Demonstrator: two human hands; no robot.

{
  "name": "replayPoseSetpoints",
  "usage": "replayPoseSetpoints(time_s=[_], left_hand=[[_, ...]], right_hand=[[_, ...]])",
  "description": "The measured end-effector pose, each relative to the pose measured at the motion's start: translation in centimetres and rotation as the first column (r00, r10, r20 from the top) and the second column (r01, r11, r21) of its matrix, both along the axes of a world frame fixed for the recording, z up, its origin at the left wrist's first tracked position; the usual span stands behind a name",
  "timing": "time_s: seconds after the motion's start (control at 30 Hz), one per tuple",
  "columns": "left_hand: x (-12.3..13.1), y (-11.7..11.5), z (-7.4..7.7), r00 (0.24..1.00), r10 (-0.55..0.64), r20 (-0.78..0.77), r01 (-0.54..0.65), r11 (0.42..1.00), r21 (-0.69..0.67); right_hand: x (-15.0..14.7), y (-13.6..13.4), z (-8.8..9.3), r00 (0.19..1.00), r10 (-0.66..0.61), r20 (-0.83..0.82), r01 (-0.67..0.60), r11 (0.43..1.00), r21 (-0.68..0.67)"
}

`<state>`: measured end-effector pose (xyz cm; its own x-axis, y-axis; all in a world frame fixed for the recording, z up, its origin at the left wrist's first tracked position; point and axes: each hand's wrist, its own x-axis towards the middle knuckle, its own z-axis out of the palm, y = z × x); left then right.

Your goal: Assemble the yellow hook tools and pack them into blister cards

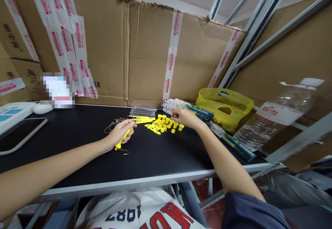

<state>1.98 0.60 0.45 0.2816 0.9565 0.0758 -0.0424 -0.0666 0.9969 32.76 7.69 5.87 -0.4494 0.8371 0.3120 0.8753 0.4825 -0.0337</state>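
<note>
Two hands: left hand [119,132] rests low on the worktop [77,139], fingers clamped on the yellow rod [123,138]; right hand [184,117] is stretched forward, fingers bunched at the yellow caps [166,121], though a grip on one cannot be told.
Yellow rod: slants down from the left hand, just beside the wire hooks [113,124].
Risk: the right hand's wrist could likely scatter the loose caps; the rod could snag the hooks.

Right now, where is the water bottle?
Head view, far right: the water bottle lies just right of the yellow bag, at the black table's right end.
</note>
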Motion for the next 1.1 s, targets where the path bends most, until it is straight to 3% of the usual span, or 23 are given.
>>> replayPoseSetpoints(time_s=[0.3,0.63,0.93,1.1], left_hand=[[0.1,0.0,0.0,0.999,0.011,-0.044,-0.010,0.999,0.039],[0.1,0.1,-0.1,0.997,0.012,-0.072,-0.009,0.999,0.048],[0.3,0.1,-0.1,0.996,0.007,-0.083,-0.004,0.999,0.032],[0.2,0.1,-0.1,0.996,0.003,-0.092,0.000,0.999,0.037]], right_hand=[[-2.4,-1.7,-0.2,0.990,0.136,-0.027,-0.139,0.981,-0.139],[-2.6,-2.3,-0.2,0.984,0.162,0.077,-0.140,0.963,-0.232],[-2.9,-2.3,-0.2,0.988,0.136,0.074,-0.120,0.975,-0.187],[-4.0,-2.6,-0.8,0.978,0.209,-0.001,-0.208,0.972,-0.106]])
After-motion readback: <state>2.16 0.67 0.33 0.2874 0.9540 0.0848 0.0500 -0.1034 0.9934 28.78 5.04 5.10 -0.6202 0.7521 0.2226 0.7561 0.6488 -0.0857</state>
